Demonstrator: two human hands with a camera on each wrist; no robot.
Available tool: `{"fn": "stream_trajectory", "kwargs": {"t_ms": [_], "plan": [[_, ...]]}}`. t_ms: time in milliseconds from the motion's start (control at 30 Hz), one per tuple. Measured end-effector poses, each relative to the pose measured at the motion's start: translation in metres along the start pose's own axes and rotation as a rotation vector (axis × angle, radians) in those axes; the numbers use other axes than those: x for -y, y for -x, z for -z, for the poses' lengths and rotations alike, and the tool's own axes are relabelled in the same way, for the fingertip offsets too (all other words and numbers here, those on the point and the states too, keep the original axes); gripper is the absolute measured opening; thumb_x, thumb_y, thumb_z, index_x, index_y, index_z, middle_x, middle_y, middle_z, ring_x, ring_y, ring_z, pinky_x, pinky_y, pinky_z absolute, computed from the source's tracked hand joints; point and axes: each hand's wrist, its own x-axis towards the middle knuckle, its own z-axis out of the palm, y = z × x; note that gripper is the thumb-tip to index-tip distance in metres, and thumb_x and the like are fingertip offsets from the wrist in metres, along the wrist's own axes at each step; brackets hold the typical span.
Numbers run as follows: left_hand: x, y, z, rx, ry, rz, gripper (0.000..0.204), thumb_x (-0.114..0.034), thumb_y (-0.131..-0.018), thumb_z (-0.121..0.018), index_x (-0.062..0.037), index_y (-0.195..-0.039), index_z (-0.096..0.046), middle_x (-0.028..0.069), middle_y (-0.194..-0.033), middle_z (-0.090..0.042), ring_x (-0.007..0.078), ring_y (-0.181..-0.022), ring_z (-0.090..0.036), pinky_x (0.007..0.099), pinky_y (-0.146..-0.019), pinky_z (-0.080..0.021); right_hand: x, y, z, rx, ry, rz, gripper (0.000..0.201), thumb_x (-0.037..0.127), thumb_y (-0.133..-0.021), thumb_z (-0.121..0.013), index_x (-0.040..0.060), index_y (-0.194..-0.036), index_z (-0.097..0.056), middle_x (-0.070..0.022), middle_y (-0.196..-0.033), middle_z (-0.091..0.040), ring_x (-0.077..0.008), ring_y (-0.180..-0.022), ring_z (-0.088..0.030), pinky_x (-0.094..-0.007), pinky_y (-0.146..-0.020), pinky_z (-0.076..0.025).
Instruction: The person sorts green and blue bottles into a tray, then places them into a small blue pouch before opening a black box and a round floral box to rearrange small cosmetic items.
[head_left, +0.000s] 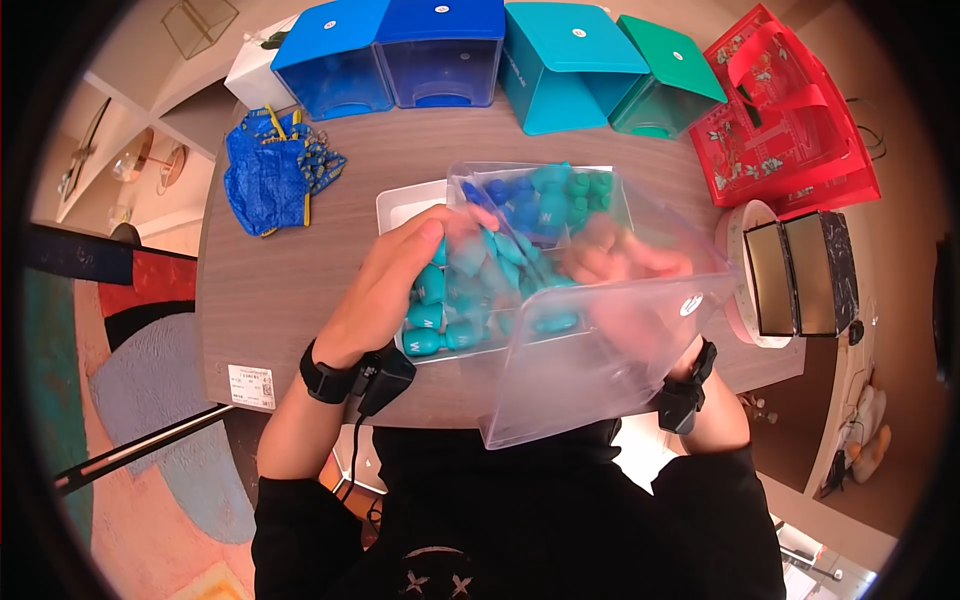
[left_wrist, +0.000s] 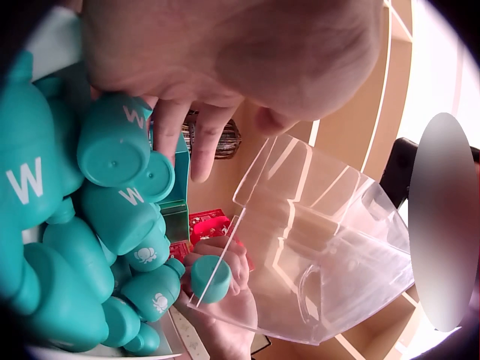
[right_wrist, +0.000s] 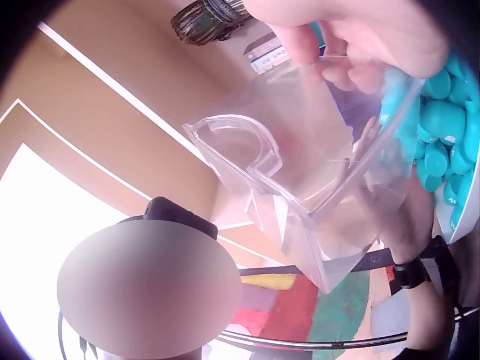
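A white tray (head_left: 392, 205) holds many teal bottle-shaped pieces (head_left: 428, 288) marked with a white W, and blue ones (head_left: 522, 210) toward its far side. Over its right part tilts a clear plastic box (head_left: 590, 370). My left hand (head_left: 395, 270) reaches over the teal pieces at the box's left edge; its fingers (left_wrist: 204, 146) extend fairly straight, the thumb near the box corner. My right hand (head_left: 620, 265), blurred and seen through the plastic, has curled fingers around one teal piece (left_wrist: 210, 279) by the box's rim. Part of that piece is hidden.
Several blue, teal and green bins (head_left: 440, 60) line the table's (head_left: 400, 140) back edge. A folded blue bag (head_left: 262, 180) lies at the left. A red gift bag (head_left: 790, 140) and an open black-edged case (head_left: 800, 275) stand at the right.
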Motion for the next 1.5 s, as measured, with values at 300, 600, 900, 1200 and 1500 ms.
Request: {"fn": "stream_trajectory", "kwargs": {"t_ms": [300, 600, 900, 1200, 1500], "plan": [[0.009, 0.000, 0.001, -0.020, 0.024, 0.014, 0.045, -0.030, -0.106, -0.035, 0.0003, -0.124, -0.062, 0.0131, -0.126, -0.064, 0.0232, -0.118, -0.058, 0.0350, -0.103, -0.043, 0.003, 0.008, -0.001, -0.147, 0.041, 0.038, 0.018, 0.021, -0.099, -0.054, 0.0031, -0.102, -0.052, -0.0061, -0.092, -0.052, -0.0189, -0.089, -0.053, -0.0309, -0.083, -0.044], [0.010, 0.000, 0.001, -0.020, 0.069, 0.011, 0.055, -0.036, -0.107, -0.030, 0.0050, -0.123, -0.062, 0.0146, -0.127, -0.063, 0.0232, -0.121, -0.055, 0.0363, -0.107, -0.038, 0.000, 0.015, 0.011, -0.282, 1.206, 0.177, 0.026, 0.018, -0.099, -0.054, 0.0009, -0.118, -0.053, -0.0068, -0.102, -0.057, -0.0185, -0.101, -0.057, -0.0320, -0.088, -0.048], [0.007, 0.002, 0.000, -0.029, 0.104, 0.027, 0.046, -0.027, -0.107, -0.031, 0.0031, -0.121, -0.064, 0.0127, -0.122, -0.064, 0.0223, -0.118, -0.056, 0.0341, -0.105, -0.038, 0.000, 0.007, -0.003, -0.116, 0.041, 0.076, 0.022, 0.025, -0.094, -0.053, 0.0053, -0.103, -0.051, -0.0028, -0.088, -0.045, -0.0207, -0.085, -0.047, -0.0404, -0.097, -0.040], [0.010, 0.001, -0.001, -0.027, 0.078, -0.002, 0.045, -0.026, -0.106, -0.032, 0.0030, -0.121, -0.063, 0.0124, -0.123, -0.064, 0.0215, -0.118, -0.055, 0.0346, -0.106, -0.038, 0.003, 0.004, 0.006, -0.085, 0.089, 0.141, 0.017, 0.023, -0.094, -0.054, 0.0086, -0.102, -0.052, -0.0002, -0.084, -0.044, -0.0169, -0.081, -0.046, -0.0398, -0.094, -0.039], [0.009, 0.000, 0.000, -0.009, 0.083, -0.043, 0.041, -0.023, -0.106, -0.035, 0.0017, -0.123, -0.062, 0.0131, -0.125, -0.064, 0.0219, -0.119, -0.056, 0.0347, -0.107, -0.038, 0.113, 0.040, -0.014, 0.215, 0.526, 0.719, 0.024, 0.024, -0.096, -0.052, 0.0042, -0.109, -0.054, -0.0067, -0.099, -0.053, -0.0198, -0.092, -0.050, -0.0325, -0.085, -0.041]]}}
